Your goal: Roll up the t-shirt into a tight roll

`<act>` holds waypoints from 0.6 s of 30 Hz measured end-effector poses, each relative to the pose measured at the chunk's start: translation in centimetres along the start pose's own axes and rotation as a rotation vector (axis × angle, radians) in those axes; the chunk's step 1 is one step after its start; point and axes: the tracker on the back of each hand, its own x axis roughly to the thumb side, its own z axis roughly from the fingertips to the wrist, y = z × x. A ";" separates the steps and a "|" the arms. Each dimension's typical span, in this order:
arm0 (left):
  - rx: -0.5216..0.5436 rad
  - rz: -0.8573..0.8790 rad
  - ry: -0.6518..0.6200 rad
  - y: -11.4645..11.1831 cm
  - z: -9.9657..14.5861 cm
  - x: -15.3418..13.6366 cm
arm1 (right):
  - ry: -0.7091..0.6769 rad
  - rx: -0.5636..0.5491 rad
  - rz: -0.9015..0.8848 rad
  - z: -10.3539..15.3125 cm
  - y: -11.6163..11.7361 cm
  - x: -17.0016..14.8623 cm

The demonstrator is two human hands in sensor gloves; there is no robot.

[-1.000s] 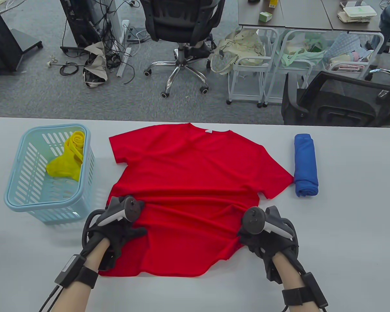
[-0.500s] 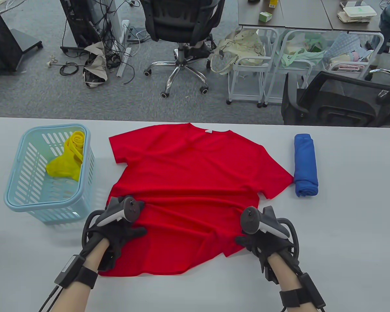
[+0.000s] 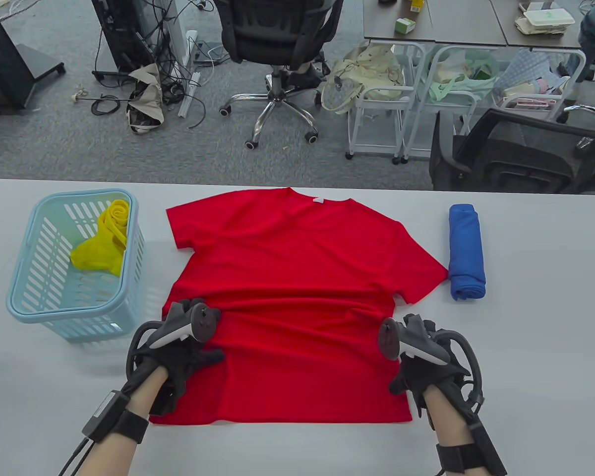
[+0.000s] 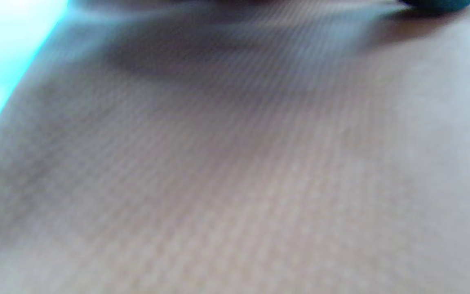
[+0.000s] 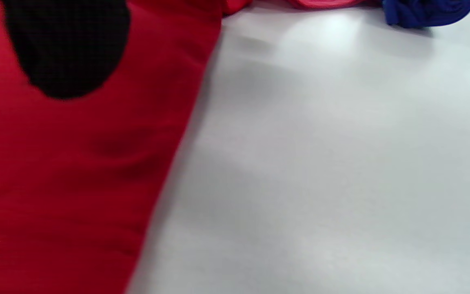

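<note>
Your left hand [image 3: 186,354] lies palm down, fingers spread flat and thumb pointing right. Your right hand [image 3: 416,374] sits lower and turned more on edge (one gloved fingertip [image 5: 67,49] shows in the wrist view), its finger curl hidden.

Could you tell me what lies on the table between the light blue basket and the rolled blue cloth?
In the table view, the red t-shirt lies spread flat between the basket and the blue roll, its right sleeve tip almost reaching the roll.
</note>
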 end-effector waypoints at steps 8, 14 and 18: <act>0.063 -0.184 -0.027 0.1 1.8 2.8 | 0.055 0.102 0.056 -2.2 2.7 1.4; 0.141 -0.104 -0.003 0.7 2.0 1.8 | 0.055 0.092 0.096 -0.9 1.5 0.9; 0.035 -0.144 0.045 -0.6 1.0 1.5 | 0.100 0.062 -0.047 -2.0 2.2 1.2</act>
